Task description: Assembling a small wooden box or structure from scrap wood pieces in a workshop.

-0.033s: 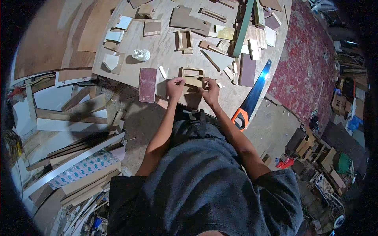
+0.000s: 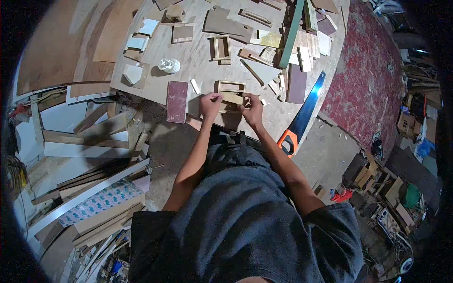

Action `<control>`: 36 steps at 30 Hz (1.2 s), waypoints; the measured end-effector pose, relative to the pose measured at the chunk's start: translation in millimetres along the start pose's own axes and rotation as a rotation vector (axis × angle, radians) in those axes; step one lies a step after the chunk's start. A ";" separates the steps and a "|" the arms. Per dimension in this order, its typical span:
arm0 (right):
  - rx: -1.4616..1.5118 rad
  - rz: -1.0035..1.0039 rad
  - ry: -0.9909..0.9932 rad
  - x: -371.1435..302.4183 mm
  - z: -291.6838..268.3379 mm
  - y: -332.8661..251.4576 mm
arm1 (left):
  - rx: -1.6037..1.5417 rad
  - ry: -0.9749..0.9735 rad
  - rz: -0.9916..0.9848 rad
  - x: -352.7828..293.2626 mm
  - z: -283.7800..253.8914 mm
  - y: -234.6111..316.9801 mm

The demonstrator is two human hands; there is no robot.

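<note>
At the table's near edge, a thin, light wooden strip (image 2: 232,98) lies level between my two hands. My left hand (image 2: 209,105) pinches its left end, fingers closed. The right end is pinched by my right hand (image 2: 252,111), whose fingertips are partly hidden. Behind and below the strip sits a small rectangular wooden frame (image 2: 231,82), with its far opening in sight and its nearer part partly covered by the strip and hands. Left of my left hand are a short white piece (image 2: 195,87) and a dark red block (image 2: 177,102).
A handsaw (image 2: 301,114) with an orange handle lies along the table's right edge. A white bottle (image 2: 169,66) stands at the left. Another wooden frame (image 2: 221,49), a long green strip (image 2: 291,35) and several offcuts occupy the far side. Boards (image 2: 89,150) are piled at lower left.
</note>
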State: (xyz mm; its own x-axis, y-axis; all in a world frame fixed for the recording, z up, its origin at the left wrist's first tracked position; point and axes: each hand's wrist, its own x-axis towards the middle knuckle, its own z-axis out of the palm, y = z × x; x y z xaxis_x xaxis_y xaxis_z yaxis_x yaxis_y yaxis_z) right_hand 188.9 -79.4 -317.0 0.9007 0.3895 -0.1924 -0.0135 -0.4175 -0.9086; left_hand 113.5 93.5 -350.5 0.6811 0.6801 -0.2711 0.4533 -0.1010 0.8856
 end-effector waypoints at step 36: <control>0.590 0.088 -0.537 -17.2 -96.3 -37.4 | -0.131 -0.287 -0.018 -40.0 -16.0 86.1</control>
State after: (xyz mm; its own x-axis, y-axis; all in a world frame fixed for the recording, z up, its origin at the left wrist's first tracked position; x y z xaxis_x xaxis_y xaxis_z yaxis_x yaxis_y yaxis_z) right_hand 215.7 -149.6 -244.1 0.5560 0.7796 -0.2882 -0.4372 -0.0206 -0.8991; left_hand 116.1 69.3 -257.4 0.8170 0.4459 -0.3656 0.4010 0.0163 0.9159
